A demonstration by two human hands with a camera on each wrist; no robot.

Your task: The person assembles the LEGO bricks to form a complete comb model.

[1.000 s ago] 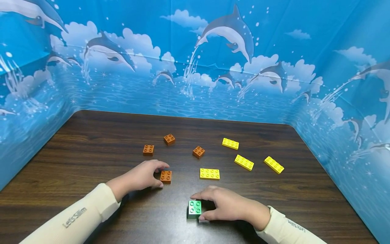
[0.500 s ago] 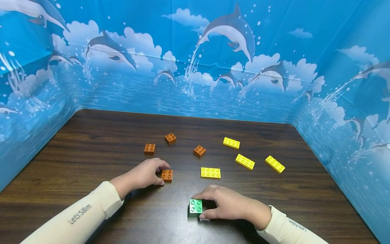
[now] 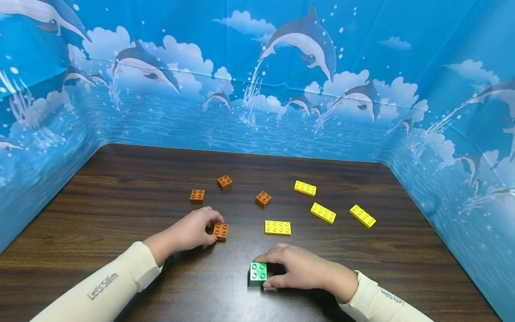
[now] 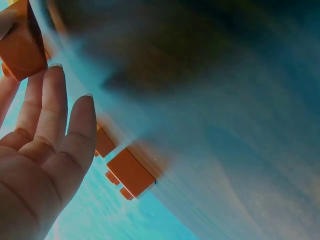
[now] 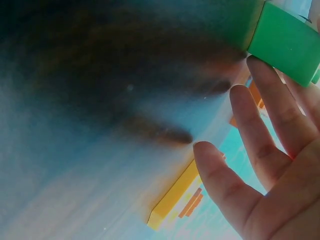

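At the table's left centre, an orange two-by-two toy brick (image 3: 221, 231) is pinched between the thumb and fingers of my left hand (image 3: 193, 229). The left wrist view has this brick at its upper left corner, with the other fingers stretched out below it. Nearer the front edge, my right hand (image 3: 306, 269) holds a green two-by-two toy brick (image 3: 258, 274) by its sides, thumb in front and fingertips behind. The green brick looks taller than it is wide in the right wrist view. Both bricks are low at the tabletop, studs up.
Three more orange bricks (image 3: 197, 196) lie behind my left hand. Several flat yellow two-by-four bricks (image 3: 277, 227) are spread across the middle and right of the dark wooden table (image 3: 141, 179). A blue dolphin-print curtain (image 3: 257, 125) closes off the back and sides.
My left thumb and fingers have closed in on the orange brick, which now sits slightly turned. My right hand and the green brick have kept their place. The head view shifted a little.
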